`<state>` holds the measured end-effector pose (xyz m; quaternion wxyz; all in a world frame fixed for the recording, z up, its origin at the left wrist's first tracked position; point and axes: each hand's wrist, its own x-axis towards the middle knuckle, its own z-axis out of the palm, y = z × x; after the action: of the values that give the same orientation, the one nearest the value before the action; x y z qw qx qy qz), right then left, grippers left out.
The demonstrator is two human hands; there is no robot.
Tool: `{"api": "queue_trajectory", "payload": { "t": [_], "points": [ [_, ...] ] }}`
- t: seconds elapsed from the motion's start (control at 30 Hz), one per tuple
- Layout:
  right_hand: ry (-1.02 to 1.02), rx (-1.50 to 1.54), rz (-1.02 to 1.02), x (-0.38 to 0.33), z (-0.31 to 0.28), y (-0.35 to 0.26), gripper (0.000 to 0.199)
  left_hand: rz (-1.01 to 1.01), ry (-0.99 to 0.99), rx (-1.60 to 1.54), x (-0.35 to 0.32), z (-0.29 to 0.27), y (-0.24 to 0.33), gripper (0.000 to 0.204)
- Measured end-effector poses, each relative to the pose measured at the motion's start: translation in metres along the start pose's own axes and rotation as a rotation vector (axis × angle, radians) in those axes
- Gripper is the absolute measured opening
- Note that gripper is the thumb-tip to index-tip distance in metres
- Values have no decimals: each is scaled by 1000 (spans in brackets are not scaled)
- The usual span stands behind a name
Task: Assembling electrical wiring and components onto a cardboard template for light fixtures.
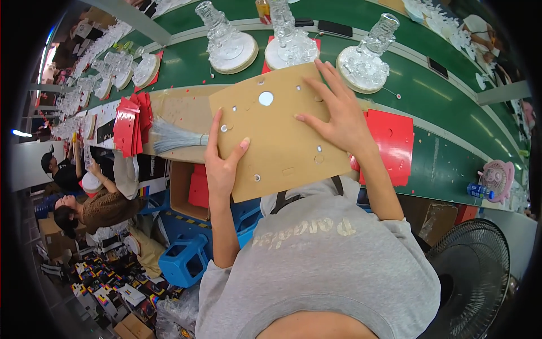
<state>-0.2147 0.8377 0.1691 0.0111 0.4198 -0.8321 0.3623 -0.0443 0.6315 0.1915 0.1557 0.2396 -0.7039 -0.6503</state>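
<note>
A brown cardboard sheet (pixel 276 135) with several small cut-outs and one larger round hole is tilted in front of my chest. My left hand (pixel 222 169) grips it at the left edge, thumb on the upper face; its other fingers are partly hidden. Spread across the far right part of the sheet is my right hand (pixel 339 110), with stretched fingers and thumb resting on the surface. Red sheets (pixel 389 147) of similar cut lie beside my right forearm. To the left, a bundle of thin grey wires (pixel 175 138) points toward the cardboard, near a red stack (pixel 129 127).
Clear glass-like pieces on round white bases (pixel 364 70) stand along the green bench (pixel 446 113). Phones (pixel 335 29) lie behind them. A pink fan (pixel 497 179) sits at right, a large black fan (pixel 474 277) below. Co-workers (pixel 107 206) work at left, near a blue stool (pixel 184 261).
</note>
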Motion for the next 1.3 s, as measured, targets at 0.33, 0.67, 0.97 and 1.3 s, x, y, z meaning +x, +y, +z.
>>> {"api": "queue_trajectory", "payload": {
  "t": [0.33, 0.67, 0.97, 1.3],
  "points": [
    [32, 159, 168, 0, 2, 6, 68, 278, -108, 823, -45, -5, 21, 84],
    [62, 412, 114, -8, 21, 4, 63, 350, -121, 1045, -52, 33, 40, 72],
    [315, 1517, 567, 25, 84, 53, 53, 446, -130, 993, -47, 59, 15, 65],
    [-252, 1618, 507, 106, 188, 88, 51, 352, -109, 911, -51, 58, 19, 66]
  ]
}}
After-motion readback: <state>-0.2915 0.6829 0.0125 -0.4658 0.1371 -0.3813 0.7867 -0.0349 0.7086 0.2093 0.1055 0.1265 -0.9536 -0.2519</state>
